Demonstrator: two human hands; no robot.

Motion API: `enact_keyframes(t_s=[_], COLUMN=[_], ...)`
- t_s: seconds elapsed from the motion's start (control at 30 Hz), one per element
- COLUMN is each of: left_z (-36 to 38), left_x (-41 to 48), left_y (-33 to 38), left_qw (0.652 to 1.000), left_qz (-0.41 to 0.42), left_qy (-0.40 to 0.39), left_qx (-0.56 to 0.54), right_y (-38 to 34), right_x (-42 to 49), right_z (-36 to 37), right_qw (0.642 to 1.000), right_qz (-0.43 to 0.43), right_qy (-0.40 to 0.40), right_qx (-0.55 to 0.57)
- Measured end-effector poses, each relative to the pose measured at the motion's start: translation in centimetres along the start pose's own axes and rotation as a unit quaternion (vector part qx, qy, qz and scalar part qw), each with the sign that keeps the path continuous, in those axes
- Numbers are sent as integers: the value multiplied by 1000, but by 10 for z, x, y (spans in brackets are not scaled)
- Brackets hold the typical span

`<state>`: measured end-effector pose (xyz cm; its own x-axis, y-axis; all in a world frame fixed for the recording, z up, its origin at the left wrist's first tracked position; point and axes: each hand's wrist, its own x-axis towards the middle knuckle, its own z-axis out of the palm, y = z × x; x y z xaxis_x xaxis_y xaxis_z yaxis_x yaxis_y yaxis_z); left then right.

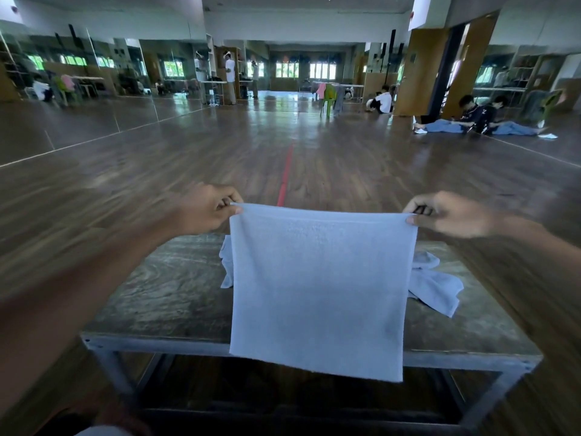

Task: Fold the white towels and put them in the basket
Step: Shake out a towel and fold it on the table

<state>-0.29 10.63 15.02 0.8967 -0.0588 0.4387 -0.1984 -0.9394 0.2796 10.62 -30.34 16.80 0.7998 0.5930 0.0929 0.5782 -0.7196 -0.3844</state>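
While pinched by left hand [204, 212], right hand [452, 215], towel [317, 287] half-hiding crumpled towels [437, 287]; table [163, 294] beneath.

no writing, label, brand, number or sign can be read here: the white towel [317, 287] shows only plain cloth, and the back wall [308, 26] is too blurred to tell.

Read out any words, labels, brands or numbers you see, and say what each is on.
No text is readable.
The white terry towel pinched by the left hand and right hand is plain.
The worn wooden table shows no lettering.
The far walls are too blurred.
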Motion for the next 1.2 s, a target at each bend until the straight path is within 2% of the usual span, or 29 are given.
enact_keyframes(t_s=[0.2, 0.37, 0.5, 0.7, 0.87, 1.1, 1.2], left_z=[51, 114, 178, 234, 248, 228, 221], left_x=[3, -22, -62, -132, -153, -143, -137], left_y=[-34, -46, -54, -45, -43, -58, -58], left_qw=[997, 997, 996, 997, 996, 991, 991], left_qz=[-70, -71, -69, 29, 29, -5, -3], left_qy=[6, 27, -44, -28, 9, -62, -67], left_qx=[20, 30, 33, 61, 86, 119, 115], right_y=[18, 45, 75, 108, 107, 88, 92], right_x=[32, 27, 7, -34, -44, -73, -68], right_z=[40, 101, 170, 239, 254, 256, 250], right_qw=[987, 985, 974, 955, 960, 978, 980], right_qz=[24, 30, 24, -22, -30, -67, -45], right_qy=[132, 89, 81, 78, 105, 109, 93], right_qx=[-85, -145, -212, -285, -256, -167, -172])
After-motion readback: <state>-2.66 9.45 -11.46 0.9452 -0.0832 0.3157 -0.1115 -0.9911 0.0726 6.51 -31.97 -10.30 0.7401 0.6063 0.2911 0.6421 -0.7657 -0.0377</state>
